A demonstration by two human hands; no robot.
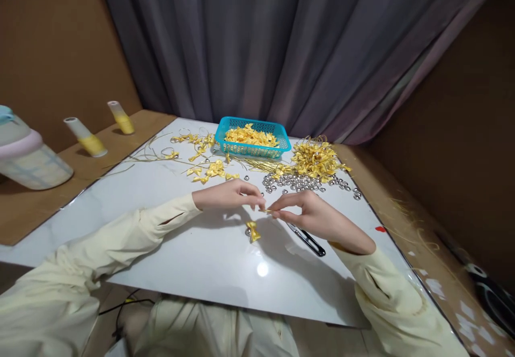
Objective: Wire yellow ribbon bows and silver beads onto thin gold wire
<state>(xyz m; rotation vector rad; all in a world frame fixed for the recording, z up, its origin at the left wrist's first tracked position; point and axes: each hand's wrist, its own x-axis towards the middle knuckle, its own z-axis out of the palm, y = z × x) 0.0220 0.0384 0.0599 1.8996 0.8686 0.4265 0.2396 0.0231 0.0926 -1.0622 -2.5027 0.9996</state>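
Note:
Over the middle of the white board, my left hand [237, 195] and my right hand [308, 213] meet at the fingertips. Between them is a short piece of gold cord [267, 210], pinched by both hands. Just below lies a yellow ribbon bow [253, 231] with a small silver piece at its left side. A black-handled craft knife [309, 241] rests on the board under my right hand, its blade end partly hidden by the fingers. Behind my hands is a spread of small silver rings or beads [295, 182], too small to make out exactly.
A blue basket [286, 145] of yellow bows stands at the back. A heap of corded bows [316, 158] lies right of it, loose bows [215, 169] to the left. Two yellow spools [92, 145] and a large cup [32, 158] stand left. Black-handled scissors [488, 292] lie right.

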